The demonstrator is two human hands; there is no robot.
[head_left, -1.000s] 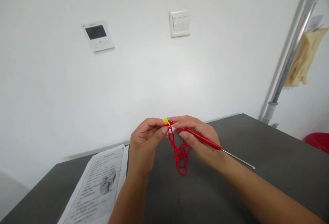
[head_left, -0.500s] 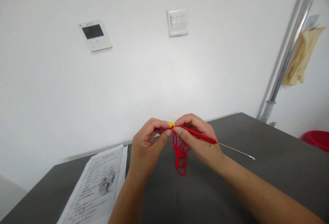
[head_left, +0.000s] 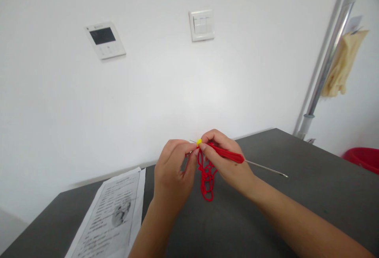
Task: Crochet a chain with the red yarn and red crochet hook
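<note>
My right hand (head_left: 226,155) is closed around a crochet hook (head_left: 229,154) with a red handle; one metal shaft sticks out to the right past the hand, and a thin tip pokes out at the left. A small yellow piece (head_left: 199,142) with some red at its lower edge sits at the fingertips of both hands. My left hand (head_left: 176,167) pinches the lower left of that piece between thumb and fingers. Tangled red yarn (head_left: 207,183) hangs below it toward the table. The fingertips partly hide the piece.
A printed sheet (head_left: 109,214) with a picture lies on the dark table (head_left: 266,214) at the left. The white wall behind bears an intercom panel (head_left: 106,40) and a light switch (head_left: 201,25). A metal pole (head_left: 330,57), a yellowish cloth (head_left: 345,62) and a red basin (head_left: 363,159) are at the right.
My left hand has turned, its fingers now bunched closer under the yellow piece. More of the yellow piece's side shows and less of its red. The view has shifted slightly.
</note>
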